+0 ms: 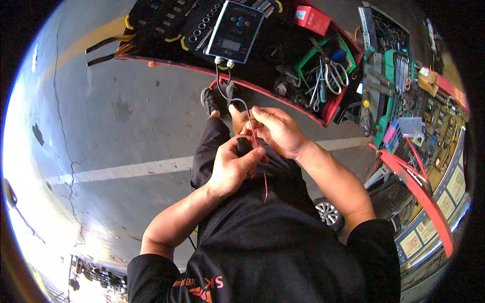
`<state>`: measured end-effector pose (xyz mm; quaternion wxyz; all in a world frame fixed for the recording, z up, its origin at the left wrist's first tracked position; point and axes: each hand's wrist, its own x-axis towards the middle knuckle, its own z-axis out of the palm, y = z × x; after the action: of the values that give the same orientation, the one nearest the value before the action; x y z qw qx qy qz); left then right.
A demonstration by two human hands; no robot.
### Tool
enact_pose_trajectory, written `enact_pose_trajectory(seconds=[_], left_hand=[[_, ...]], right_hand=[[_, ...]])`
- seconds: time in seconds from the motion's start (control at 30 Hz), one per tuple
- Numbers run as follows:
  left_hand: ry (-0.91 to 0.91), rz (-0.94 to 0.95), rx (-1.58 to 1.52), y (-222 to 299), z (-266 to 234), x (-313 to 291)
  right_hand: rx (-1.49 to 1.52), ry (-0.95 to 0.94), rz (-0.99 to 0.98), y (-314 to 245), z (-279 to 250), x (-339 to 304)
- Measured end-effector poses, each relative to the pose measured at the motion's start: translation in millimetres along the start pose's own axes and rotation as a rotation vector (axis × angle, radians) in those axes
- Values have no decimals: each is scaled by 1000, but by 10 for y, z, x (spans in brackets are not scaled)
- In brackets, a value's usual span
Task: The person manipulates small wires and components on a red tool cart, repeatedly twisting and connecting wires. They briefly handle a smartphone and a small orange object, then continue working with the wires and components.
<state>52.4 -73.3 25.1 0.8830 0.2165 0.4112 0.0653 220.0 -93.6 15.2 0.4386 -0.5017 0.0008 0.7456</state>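
Wire (254,136) | red | spans right grip (281,133) to left grip (228,165), tail (266,188) beyond

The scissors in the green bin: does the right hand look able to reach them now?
Probably yes, if the right hand first leaves the red wire; the scissors lie with uncovered handles, and nothing visible blocks the way.

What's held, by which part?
Red wire: left hand pinches it short of its loose end, right hand near the grey cable. Left seemingly also holds a black object; part unclear.
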Motion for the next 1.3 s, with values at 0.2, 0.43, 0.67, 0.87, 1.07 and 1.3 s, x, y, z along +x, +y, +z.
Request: enact_pose_trajectory(seconds=[0.2, 0.43, 0.67, 0.87, 1.07, 1.3], left_hand=[[-26, -80, 19, 97, 44, 76], [-10, -153, -45, 129, 121, 174], [74, -133, -103, -51, 157, 210], [205, -101, -87, -228, 591, 193], [402, -1, -82, -660, 808, 229], [661, 360, -51, -982, 962, 292]], right_hand=[[-295, 80, -225, 81, -104, -189], [-537, 280, -433, 246, -217, -71], [-637, 515, -292, 198, -554, -435], [-247, 363, -411, 529, -1449, -877], [-575, 638, -359, 385, -2396, -1488], [-254, 556, -609, 554, -3108, -1709]])
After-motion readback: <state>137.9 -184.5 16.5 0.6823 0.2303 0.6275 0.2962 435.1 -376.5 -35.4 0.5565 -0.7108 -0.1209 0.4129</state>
